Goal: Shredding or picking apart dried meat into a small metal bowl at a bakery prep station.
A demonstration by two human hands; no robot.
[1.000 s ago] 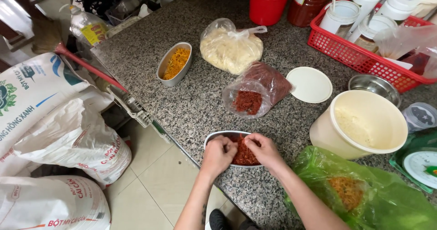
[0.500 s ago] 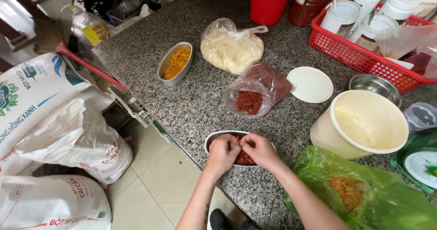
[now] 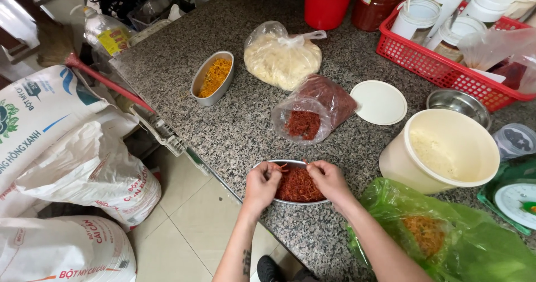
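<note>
both hands (image 3: 262, 185) in red shreds (image 3: 298, 185)

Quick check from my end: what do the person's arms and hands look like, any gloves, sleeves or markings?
Both hands are bare, with no gloves: left hand, right hand. Both forearms are uncovered as far as the frame shows; no sleeve is visible. The left forearm bears a small dark tattoo near the bottom edge. I can make out no rings, watch or bracelets.

An oval metal dish (image 3: 290, 182) sits flat at the near edge of the speckled granite surface (image 3: 240, 126), heaped with dark red shredded strands (image 3: 297, 185); a few strands trail over its rim.
</note>
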